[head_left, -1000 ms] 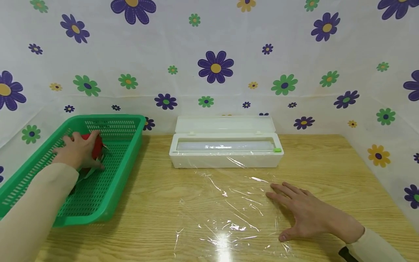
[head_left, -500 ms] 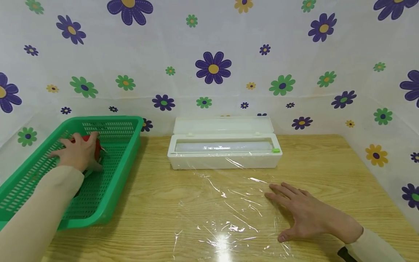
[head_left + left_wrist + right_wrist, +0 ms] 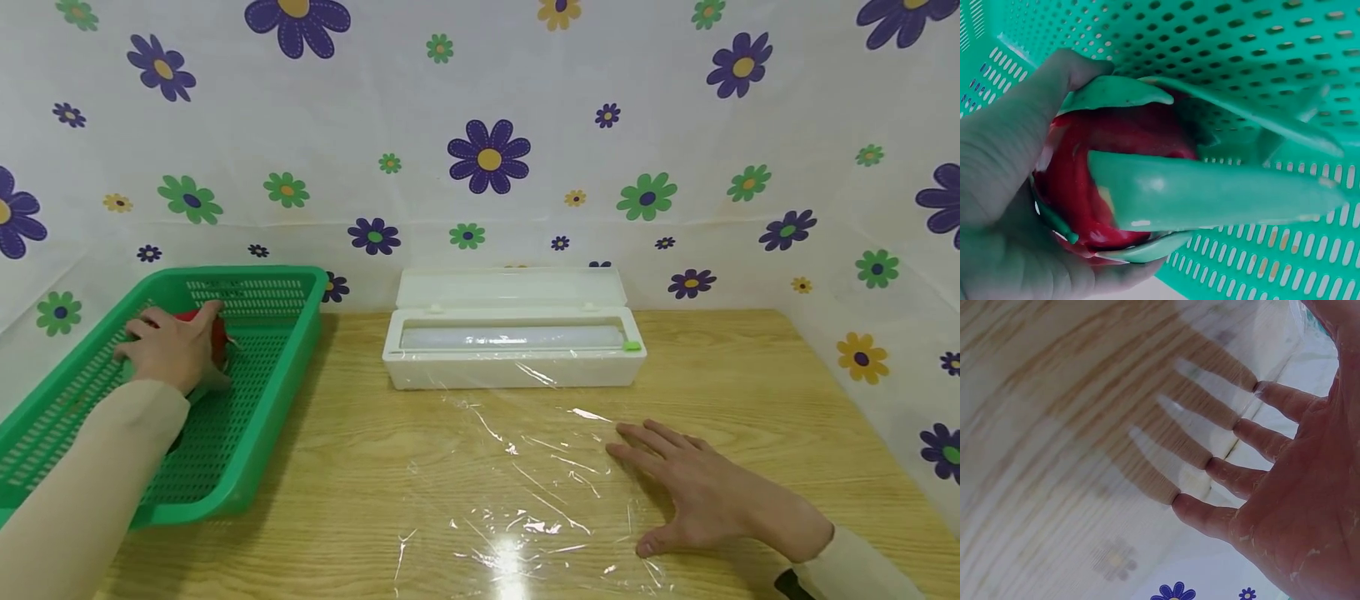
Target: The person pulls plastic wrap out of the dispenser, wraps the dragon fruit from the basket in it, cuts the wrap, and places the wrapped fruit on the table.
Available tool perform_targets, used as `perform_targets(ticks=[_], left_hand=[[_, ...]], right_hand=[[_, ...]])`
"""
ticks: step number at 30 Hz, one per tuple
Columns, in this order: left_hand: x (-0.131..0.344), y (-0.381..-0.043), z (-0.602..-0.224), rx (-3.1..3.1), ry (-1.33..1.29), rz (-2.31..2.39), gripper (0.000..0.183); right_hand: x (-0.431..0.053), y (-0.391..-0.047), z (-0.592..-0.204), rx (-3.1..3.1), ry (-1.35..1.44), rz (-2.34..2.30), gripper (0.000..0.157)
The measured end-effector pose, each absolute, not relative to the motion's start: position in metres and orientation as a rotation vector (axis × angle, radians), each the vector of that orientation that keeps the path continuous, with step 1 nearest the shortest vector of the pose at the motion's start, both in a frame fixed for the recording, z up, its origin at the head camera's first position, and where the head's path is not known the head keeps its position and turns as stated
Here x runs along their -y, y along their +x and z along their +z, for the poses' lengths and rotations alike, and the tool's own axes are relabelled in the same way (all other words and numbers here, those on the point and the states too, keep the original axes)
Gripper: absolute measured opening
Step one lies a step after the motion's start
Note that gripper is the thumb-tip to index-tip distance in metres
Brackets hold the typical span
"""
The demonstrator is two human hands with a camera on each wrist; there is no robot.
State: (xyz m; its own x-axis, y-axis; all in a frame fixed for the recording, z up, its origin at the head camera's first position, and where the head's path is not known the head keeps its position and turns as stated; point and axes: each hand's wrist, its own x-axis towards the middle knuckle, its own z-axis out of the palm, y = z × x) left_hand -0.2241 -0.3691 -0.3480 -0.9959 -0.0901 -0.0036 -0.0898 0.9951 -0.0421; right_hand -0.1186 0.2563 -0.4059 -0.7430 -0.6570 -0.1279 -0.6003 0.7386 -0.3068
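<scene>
In the head view my left hand (image 3: 168, 354) reaches into the green basket (image 3: 247, 450) and grips a dragon fruit. The left wrist view shows the dragon fruit (image 3: 1141, 134), red with long green scales, with thumb and fingers curved round its end. Its far side is hidden. On the table lies a sheet of clear cling film (image 3: 517, 475), wrinkled and shiny, drawn out toward me from a white dispenser box (image 3: 517, 371). My right hand (image 3: 697, 492) has its fingers spread, fingertips down at the film's right edge. In the right wrist view its fingertips (image 3: 1210, 465) touch the tabletop.
The dispenser's lid (image 3: 510, 287) stands raised at the back, with the film roll (image 3: 510, 337) showing inside and a green slider (image 3: 632, 346) at its right end. A flowered white cloth (image 3: 420, 108) hangs behind and beside the wooden table (image 3: 750, 392).
My left hand has shifted slightly in the basket, its fingers drawn in a little more round the dragon fruit. My right hand, the film and the dispenser stay put.
</scene>
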Motion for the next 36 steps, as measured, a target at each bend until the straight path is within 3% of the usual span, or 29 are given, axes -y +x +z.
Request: perform_targets(ticks=[7,19,36], left_hand=[[0.380,-0.227,-0.344,-3.113,-0.161,0.054,0.117],[0.391,-0.237,-0.327,-3.104,-0.022,-0.067,0.118],[0.369,-0.215,-0.300,-3.254,0.170,-0.167,0.110]], right_hand=[[-0.256,-0.117,-0.407,-2.729,-1.022,-0.337,0.110],[-0.256,-0.119,-0.407,-2.739,-1.043,-0.342,0.108],[-0.257,-0.117,-0.408,-2.741,-1.049,-0.347,0.108]])
